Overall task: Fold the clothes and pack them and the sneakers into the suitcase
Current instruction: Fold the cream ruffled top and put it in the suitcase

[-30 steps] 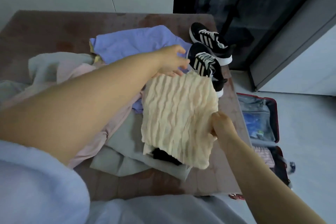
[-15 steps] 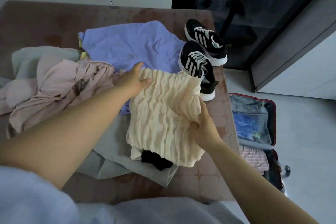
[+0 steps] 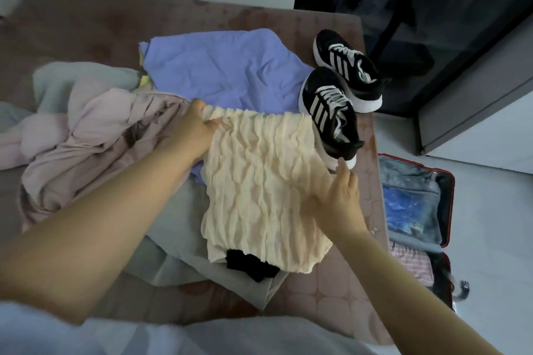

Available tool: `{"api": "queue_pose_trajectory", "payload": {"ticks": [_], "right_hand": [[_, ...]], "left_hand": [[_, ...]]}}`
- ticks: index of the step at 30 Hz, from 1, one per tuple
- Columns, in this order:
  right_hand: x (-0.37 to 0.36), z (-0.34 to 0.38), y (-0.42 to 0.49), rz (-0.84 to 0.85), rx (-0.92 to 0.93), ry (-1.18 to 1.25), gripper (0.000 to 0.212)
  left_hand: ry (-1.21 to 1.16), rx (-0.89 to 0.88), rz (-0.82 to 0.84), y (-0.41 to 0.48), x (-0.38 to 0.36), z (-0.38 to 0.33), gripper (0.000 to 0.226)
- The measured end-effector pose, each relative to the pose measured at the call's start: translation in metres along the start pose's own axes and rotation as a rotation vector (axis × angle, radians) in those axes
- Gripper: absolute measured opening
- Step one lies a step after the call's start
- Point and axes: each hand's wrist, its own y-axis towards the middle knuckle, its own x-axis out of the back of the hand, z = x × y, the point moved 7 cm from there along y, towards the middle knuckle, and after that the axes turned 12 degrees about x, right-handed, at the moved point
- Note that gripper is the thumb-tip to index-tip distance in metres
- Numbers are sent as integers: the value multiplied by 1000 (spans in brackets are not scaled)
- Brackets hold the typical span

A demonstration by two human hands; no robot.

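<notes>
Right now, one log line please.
folding cream top | left hand pinches far corner | right hand flat on edge | sneakers unpacked

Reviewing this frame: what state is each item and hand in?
cream top: spread out, unfolded.
left hand: pinches the cream top's far corner.
right hand: flat on the cream top, fingers straight.
sneakers: upright on the mattress, unpacked.
suitcase: open on the floor, partly filled.
purple garment: lying loose, unfolded.
pink garment: crumpled.
</notes>
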Motion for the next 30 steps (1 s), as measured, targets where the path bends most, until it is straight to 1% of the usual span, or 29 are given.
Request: {"api": "queue_pose_trajectory", "payload": {"ticks": [1,2,3,5,6,7,9,10,11,12,13,15,16,17,18,20,21,22,24,25,26,27,28,30], "right_hand": [[8,16,7,-55,120,-71,82],[15,33,15,-90,242,-115,79],[18,48,28,-80,332,-164,76],[15,67,63,30,434,-296,73],[11,72,84,94,448,-356,77],[6,75,104,163,445,-404,86],[-9,72,138,347,401,-472,108],[-17,70,148,443,393,-497,116],[-24,66,155,523,389,-511,119],[-26,64,159,578,392,-526,116],[-27,63,160,610,395,-554,106],[-22,63,158,645,431,-649,73],[-18,65,156,654,444,-688,62],[-13,66,154,660,446,-696,59],[-6,69,152,659,443,-662,59],[10,79,145,611,465,-582,53],[18,85,138,545,511,-586,49],[27,93,126,437,586,-607,45],[43,103,86,126,806,-628,41],[46,99,60,-12,904,-625,42],[45,92,32,-111,979,-615,45],[40,79,5,-161,1038,-600,49],[32,64,-21,-169,1087,-585,51],[13,33,-62,-109,1128,-567,47]], "left_hand": [[-58,21,43,3,-3,2,31],[-149,48,97,7,-7,4,40],[-243,74,151,11,-11,5,55],[-329,110,246,15,-18,7,86],[-355,127,299,20,-24,12,92],[-387,135,356,23,-29,16,90],[-444,135,425,18,-31,12,76],[-460,148,440,14,-30,9,73],[-474,154,452,8,-28,4,72],[-479,155,463,5,-27,1,69],[-481,141,465,2,-26,-2,59],[-481,100,443,0,-19,-9,24],[-468,70,423,-3,-14,-13,9],[-441,29,397,-6,-8,-17,5],[-424,-11,374,-8,-2,-21,7],[-418,-67,353,-17,10,-28,6],[-398,-113,341,-24,16,-32,7],[-351,-167,328,-34,23,-34,9],[-245,-311,322,-61,33,-37,17],[-204,-380,334,-78,35,-35,23],[-150,-432,346,-95,35,-27,28],[-72,-475,365,-113,32,-16,29],[46,-518,370,-131,25,-2,30],[317,-666,345,-163,7,26,45]]}}
